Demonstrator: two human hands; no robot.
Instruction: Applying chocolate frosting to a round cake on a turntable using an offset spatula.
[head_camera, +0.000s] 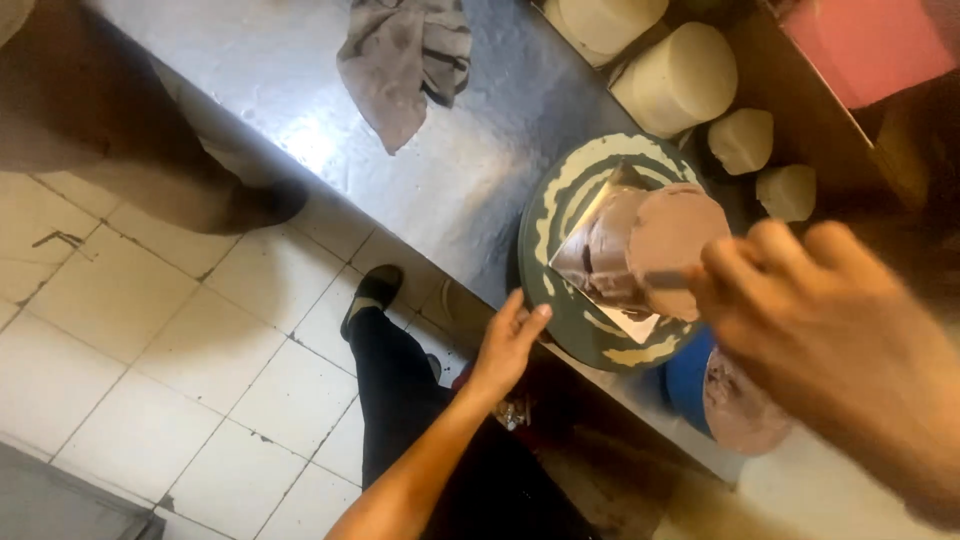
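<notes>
Steel bench (400, 170) runs bare and open beyond the left hand (508, 345), whose loose, unclenched fingers touch the near rim of a dark turntable (545, 215) that overhangs the bench edge above the tiled floor (150, 340). On it, just past that hand, a brown-iced cake (650, 245) sits on a silver board; the right hand (830, 330) hovers blurred over it, grip unclear. Beyond lie white round cakes (680, 80), a pink box (865, 40) and a grey cloth (405, 60).
</notes>
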